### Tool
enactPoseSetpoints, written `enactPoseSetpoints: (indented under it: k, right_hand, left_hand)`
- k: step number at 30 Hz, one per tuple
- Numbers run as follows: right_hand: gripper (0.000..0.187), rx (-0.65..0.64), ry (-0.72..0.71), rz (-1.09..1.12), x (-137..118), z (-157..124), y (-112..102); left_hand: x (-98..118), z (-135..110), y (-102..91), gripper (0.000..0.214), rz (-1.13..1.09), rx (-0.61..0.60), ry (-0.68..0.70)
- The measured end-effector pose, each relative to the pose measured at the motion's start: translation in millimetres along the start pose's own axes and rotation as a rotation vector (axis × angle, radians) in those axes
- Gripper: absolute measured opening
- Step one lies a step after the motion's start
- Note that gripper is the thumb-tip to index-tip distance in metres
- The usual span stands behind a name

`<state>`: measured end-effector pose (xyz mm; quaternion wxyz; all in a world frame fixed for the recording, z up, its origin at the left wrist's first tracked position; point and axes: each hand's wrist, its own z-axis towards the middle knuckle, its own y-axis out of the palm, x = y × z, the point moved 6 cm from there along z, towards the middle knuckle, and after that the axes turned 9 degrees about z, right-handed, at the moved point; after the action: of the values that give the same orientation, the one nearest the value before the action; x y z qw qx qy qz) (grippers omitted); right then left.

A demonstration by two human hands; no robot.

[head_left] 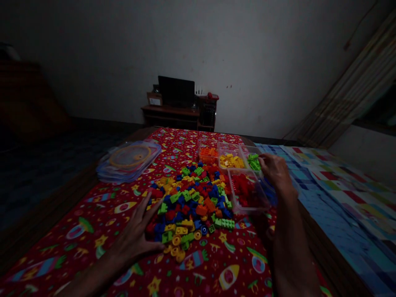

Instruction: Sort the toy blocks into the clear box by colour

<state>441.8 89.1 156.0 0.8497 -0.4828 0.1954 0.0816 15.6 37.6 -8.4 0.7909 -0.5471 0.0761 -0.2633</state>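
A heap of small toy bricks (192, 204) in red, blue, green, yellow and orange lies on a red patterned cloth (198, 272). My left hand (136, 235) rests flat at the heap's left edge, fingers spread and touching the bricks. My right hand (275, 171) reaches over clear plastic tubs, its fingers curled at the tub of green bricks (254, 161). What its fingertips hold, if anything, is hidden. Beside it stand tubs of yellow bricks (231, 161), orange bricks (208, 155) and red bricks (246, 190).
A stack of clear plastic lids (130, 160) lies at the cloth's left. A blue checked cloth (337, 198) covers the surface to the right. A dark low cabinet with a screen (177, 105) stands against the far wall. The room is dim.
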Motion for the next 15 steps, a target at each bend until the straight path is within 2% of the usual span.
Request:
enactPoseSetpoints:
  k: [4, 9, 12, 15]
  right_hand:
    - [0.027, -0.068, -0.149, -0.018, -37, -9, 25]
    - [0.023, -0.206, -0.428, 0.088, -83, -36, 74]
    - [0.017, -0.309, -0.538, 0.172, -102, -54, 100]
    - [0.02, -0.375, -0.582, 0.229, -111, -64, 116]
  left_hand:
    - [5, 19, 5.4, 0.091, 0.004, 0.103, 0.02]
    - [13, 48, 0.9, 0.074, -0.018, 0.151, 0.056]
    - [23, 73, -1.8, 0.073, -0.054, 0.145, 0.095]
    - [32, 99, -3.0, 0.073, -0.094, 0.129, 0.119]
